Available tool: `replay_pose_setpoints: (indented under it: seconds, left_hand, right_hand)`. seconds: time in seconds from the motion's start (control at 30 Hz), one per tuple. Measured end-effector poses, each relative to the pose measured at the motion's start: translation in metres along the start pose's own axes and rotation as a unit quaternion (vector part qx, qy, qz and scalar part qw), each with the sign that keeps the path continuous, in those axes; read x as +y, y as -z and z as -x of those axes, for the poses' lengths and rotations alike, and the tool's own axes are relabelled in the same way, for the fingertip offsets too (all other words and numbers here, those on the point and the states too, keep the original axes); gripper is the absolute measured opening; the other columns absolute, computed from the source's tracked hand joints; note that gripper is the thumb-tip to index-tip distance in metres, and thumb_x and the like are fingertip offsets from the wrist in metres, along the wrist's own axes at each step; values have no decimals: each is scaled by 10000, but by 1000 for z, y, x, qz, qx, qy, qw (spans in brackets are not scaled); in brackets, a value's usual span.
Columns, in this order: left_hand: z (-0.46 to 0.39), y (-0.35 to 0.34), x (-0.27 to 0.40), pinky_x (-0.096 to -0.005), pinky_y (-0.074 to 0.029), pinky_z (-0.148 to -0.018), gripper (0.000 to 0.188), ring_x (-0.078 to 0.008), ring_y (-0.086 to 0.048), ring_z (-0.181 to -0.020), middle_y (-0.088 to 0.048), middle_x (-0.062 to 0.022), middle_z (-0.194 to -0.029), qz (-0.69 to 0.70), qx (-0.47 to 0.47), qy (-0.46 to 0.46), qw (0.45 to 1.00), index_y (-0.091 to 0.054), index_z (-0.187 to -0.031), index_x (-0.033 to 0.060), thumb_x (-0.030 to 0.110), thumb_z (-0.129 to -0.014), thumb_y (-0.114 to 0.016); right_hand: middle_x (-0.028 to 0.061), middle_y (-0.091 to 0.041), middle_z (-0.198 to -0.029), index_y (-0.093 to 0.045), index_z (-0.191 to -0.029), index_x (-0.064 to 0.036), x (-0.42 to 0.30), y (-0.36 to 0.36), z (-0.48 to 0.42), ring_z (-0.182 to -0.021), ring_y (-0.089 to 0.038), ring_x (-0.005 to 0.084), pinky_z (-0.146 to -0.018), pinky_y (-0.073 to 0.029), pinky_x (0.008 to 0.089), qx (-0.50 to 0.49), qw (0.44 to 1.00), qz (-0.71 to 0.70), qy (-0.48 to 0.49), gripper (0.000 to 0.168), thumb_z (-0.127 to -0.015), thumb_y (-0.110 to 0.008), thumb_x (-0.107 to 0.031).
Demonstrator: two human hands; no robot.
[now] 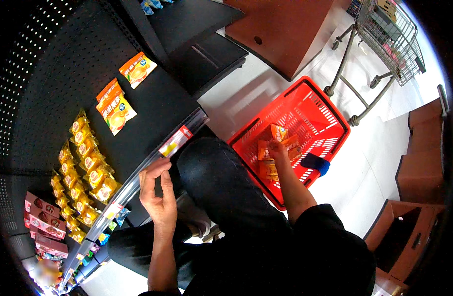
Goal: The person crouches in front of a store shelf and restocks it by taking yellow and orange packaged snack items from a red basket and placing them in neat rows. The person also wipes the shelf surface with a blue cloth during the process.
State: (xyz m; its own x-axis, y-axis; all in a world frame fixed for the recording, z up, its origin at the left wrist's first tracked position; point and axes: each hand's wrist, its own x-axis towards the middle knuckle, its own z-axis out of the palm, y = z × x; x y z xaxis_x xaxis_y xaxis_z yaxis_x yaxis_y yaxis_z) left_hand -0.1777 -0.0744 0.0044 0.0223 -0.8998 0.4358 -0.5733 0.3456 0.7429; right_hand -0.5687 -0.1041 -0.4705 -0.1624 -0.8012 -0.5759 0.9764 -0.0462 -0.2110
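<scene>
My left hand (158, 192) is raised beside the clear price rail (137, 185) of a black shelf. Its fingers are bent, with a gap between thumb and forefinger, and it holds nothing. Down inside a red plastic shopping basket (304, 107), my right hand (277, 148) rests among several orange packets (293, 146). Whether its fingers grip one is hidden. On the shelf (149, 107) stand an orange and yellow packet (116, 113) with another behind it, and a similar packet (138, 69) farther along. Yellow-wrapped snacks (95, 174) stand in rows left of them.
Pink boxes (45, 222) stand at the shelf's far left. A dark blue cloth-like item (316, 164) hangs over the basket's rim. Beyond are a metal shopping cart (389, 40), a reddish-brown cabinet (274, 29) and brown wooden units (420, 174). My bent knee (215, 162) lies between shelf and basket.
</scene>
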Motion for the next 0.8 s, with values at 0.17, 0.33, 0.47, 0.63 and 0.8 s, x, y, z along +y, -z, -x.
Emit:
replay_pose_setpoints:
  seconds: [0.17,0.33,0.47,0.63,0.8]
  left_hand:
    - [4,-2,2,-369,-445,-968,89,-261,-625,-1072,-693,-126,-1076,14,-4,10,1000,-681,-980,22,47,-953,-601]
    - [13,4,4,-369,-446,-965,85,-266,-626,-1068,-696,-123,-1062,11,9,23,1000,-681,-978,24,42,-947,-604]
    - [13,1,1,-376,-453,-959,84,-269,-631,-1055,-697,-125,-1053,31,4,5,1000,-682,-977,24,20,-931,-612]
    - [22,15,-2,-372,-466,-942,98,-273,-641,-1031,-706,-127,-1041,1,18,11,1000,-685,-980,21,0,-907,-624]
    - [11,3,7,-378,-466,-945,106,-279,-647,-1046,-713,-121,-1046,37,10,-16,999,-684,-978,26,-9,-891,-636]
  right_hand:
    - [152,-660,-872,-610,-1090,4,-22,-34,13,-783,-667,285,-789,-602,407,204,967,46,147,198,-896,-647,-15]
    - [141,-670,-913,-619,-1099,-15,-18,-49,17,-795,-658,273,-617,-573,393,319,885,275,199,268,-873,-729,-111]
    - [80,-653,-803,-648,-1017,-28,-58,-13,16,-642,-606,193,-514,-494,334,242,720,543,358,262,-873,-740,-227]
    - [77,-629,-649,-657,-891,3,-47,-67,60,-569,-586,166,-471,-464,323,149,767,583,222,240,-909,-691,-234]
    - [61,-627,-785,-598,-979,-27,-95,-83,71,-595,-580,122,-466,-477,293,45,676,594,433,193,-966,-631,-217]
